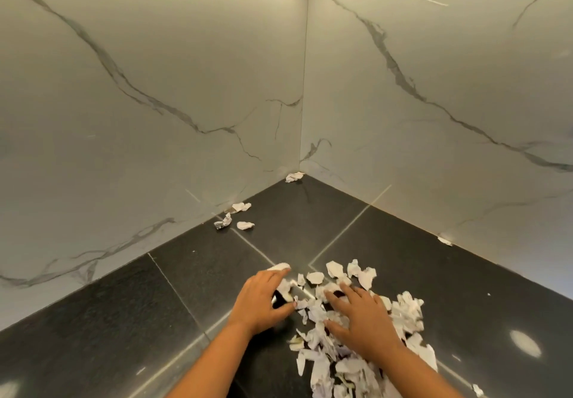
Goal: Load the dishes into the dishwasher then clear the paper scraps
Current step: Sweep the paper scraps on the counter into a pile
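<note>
A: Where is the paper lying relative to the hands?

B: The main heap of paper scraps [347,345] is spreading across the dark bench [124,320] under and to the right of the right hand [361,317], running in a band from just ahead of the hands back toward the person. The left hand [263,296] is sitting at the heap's left edge.

A: And what are the fingers doing?

B: The right hand's fingers [336,300] are lying spread and flat on the scraps, gripping nothing. The left hand is curling loosely, its fingertips touching a scrap or two, not closing on them.

A: Anything beyond reach?

B: A few stray scraps [235,219] are lying near the left wall, one more [294,177] in the far corner, well apart from the heap; the left hand is the nearer one, I judge.

A: Any writing?

B: None I can read.
</note>
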Tool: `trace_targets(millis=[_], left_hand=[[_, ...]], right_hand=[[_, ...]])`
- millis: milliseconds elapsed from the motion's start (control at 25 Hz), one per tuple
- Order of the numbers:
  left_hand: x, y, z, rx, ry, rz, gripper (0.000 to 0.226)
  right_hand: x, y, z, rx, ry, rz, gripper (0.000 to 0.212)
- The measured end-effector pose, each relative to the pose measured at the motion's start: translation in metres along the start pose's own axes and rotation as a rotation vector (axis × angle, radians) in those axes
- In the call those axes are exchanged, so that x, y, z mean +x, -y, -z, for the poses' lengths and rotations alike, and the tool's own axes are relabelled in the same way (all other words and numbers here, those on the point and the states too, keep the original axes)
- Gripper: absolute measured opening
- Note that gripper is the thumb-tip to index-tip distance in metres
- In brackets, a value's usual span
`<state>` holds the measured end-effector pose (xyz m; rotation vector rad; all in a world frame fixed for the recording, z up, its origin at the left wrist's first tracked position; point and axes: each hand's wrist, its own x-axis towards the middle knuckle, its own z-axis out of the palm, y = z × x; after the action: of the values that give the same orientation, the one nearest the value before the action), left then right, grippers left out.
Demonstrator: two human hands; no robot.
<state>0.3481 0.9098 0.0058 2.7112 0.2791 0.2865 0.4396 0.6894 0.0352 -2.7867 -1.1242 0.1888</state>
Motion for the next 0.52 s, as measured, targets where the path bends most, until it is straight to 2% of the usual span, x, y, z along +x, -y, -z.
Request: trace_targets(millis=[80,160,240,360,520], left_hand=[[0.003,0.005,0.004,-0.239,-0.023,0.048,0.078],[0.016,0.018,0.011,-0.321,-0.098,0.154,0.084],[0.038,0.036,0.021,-0.230,-0.154,0.237,0.093],[0.076,0.060,0.038,-0.164,-0.136,0.323,0.105],[0.112,0.086,0.050,-0.089,-0.069,0.487,0.102]], right_hand=[[0.004,-0.003,-0.004,-0.010,-0.020,0.004,0.058],[0.008,-0.007,-0.007,-0.010,-0.071,0.026,0.055],[0.008,-0.008,-0.012,-0.024,-0.140,0.038,0.049],[0.005,-0.011,-0.025,0.021,-0.236,0.044,0.041],[0.012,-0.016,-0.034,0.046,-0.343,0.085,0.036]])
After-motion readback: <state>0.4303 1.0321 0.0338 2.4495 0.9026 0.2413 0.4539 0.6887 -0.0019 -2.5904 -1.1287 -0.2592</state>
